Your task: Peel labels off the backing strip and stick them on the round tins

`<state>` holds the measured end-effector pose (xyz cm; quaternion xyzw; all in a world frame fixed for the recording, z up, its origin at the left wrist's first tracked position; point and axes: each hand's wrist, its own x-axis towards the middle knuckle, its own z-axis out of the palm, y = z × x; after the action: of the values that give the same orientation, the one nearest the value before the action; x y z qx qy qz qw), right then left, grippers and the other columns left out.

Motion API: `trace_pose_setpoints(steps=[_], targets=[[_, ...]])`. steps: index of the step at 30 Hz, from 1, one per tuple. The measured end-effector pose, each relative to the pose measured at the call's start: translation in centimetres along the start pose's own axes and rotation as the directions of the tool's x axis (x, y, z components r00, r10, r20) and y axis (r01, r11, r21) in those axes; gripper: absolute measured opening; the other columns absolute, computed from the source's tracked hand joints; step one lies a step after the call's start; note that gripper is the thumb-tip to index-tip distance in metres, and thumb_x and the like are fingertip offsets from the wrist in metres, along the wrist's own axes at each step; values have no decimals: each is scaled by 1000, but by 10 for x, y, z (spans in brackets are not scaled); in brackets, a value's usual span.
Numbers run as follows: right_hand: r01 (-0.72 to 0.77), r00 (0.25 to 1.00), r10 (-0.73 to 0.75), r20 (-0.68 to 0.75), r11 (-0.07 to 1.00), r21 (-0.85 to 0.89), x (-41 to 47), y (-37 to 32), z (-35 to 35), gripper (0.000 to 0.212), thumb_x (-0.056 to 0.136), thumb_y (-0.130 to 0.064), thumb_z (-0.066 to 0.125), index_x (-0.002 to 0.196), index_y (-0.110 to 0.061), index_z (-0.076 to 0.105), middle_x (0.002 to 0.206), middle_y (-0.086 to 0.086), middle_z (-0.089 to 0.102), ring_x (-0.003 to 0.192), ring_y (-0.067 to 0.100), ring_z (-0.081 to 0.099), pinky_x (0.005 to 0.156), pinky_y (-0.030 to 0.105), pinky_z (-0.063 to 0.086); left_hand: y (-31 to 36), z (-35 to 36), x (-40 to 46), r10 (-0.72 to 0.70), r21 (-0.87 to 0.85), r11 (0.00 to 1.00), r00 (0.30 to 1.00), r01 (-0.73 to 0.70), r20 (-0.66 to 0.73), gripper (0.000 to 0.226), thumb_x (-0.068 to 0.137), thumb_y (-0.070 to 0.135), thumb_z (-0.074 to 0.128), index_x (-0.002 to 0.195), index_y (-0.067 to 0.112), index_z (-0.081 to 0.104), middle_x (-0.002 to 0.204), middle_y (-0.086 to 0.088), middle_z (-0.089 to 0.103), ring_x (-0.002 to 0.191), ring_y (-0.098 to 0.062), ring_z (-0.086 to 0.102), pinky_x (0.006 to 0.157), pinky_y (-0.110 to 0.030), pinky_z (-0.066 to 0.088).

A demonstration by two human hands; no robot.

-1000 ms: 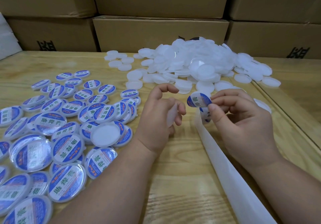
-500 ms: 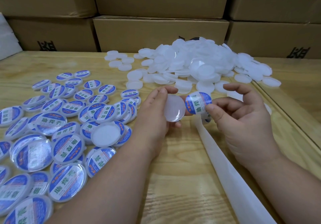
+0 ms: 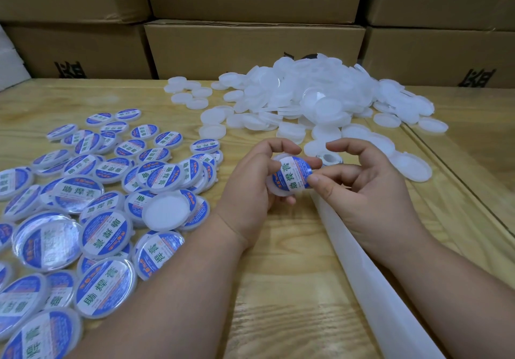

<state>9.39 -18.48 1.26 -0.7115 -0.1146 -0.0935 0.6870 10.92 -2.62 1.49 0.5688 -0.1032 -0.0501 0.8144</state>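
Left hand [image 3: 252,184] grips a round tin [image 3: 289,176], face tilted toward the camera. Right hand [image 3: 367,188] presses the label [image 3: 294,174] on it, above the backing strip [image 3: 370,283] lying lengthwise toward the viewer.

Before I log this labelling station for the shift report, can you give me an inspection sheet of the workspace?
Surface: light wooden table, grain visible.
Job's things: white tin held in the left hand; blue label lying on it; white backing strip running toward the camera.
Clutter: labelled tins spread at left; heap of unlabelled white tins at the far side.
Grippers: right hand, thumb on the label's edge.
Cables: nothing seen.
Surroundings: stacked cardboard boxes behind the table.
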Motion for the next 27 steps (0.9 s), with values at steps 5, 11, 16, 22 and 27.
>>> trace_pose_setpoints(steps=[5, 11, 16, 22, 27], targets=[[-4, 1000, 4, -6, 1000, 1, -1, -1, 0, 43, 80, -15, 81, 112, -30, 55, 81, 0, 79, 82, 31, 63, 82, 40, 49, -2, 0, -1, 9, 24, 1000, 1000, -9, -10, 29, 74, 17, 44, 99, 18, 58, 103, -16, 77, 82, -25, 70, 51, -26, 46], [-16, 1000, 16, -5, 1000, 12, -1, -2, 0, 43, 84, -7, 80, 111, -31, 56, 80, -1, 79, 75, 20, 61, 77, 40, 48, -2, 1, -3, 32, 51, 998, 999, -32, -7, 16, 88, 30, 51, 98, 21, 60, 103, -14, 78, 83, -21, 70, 53, -26, 46], [-15, 1000, 15, 5, 1000, 9, -2, -3, 0, 43, 84, -5, 78, 111, -29, 55, 79, -2, 79, 63, 4, 59, 66, 29, 46, -1, 3, -5, 36, 88, 996, 999, -34, -19, 18, 90, 37, 55, 98, 21, 59, 100, -7, 79, 78, -15, 71, 56, -26, 45], [-9, 1000, 9, 26, 1000, 22, -1, -2, -1, 42, 85, 1, 75, 113, -24, 55, 76, -2, 78, 70, -8, 63, 59, 13, 46, 0, 6, -6, 43, 140, 989, 998, -38, -35, 18, 92, 40, 57, 96, 23, 59, 99, -3, 79, 77, -11, 71, 56, -23, 46], [-13, 999, 12, 36, 999, 30, -1, -1, -2, 42, 85, -1, 76, 113, -24, 55, 78, 0, 79, 78, -6, 66, 62, 14, 48, -1, 6, -7, 76, 223, 973, 996, -64, -43, 12, 105, 30, 53, 98, 22, 59, 98, 2, 79, 75, -7, 69, 56, -22, 49]])
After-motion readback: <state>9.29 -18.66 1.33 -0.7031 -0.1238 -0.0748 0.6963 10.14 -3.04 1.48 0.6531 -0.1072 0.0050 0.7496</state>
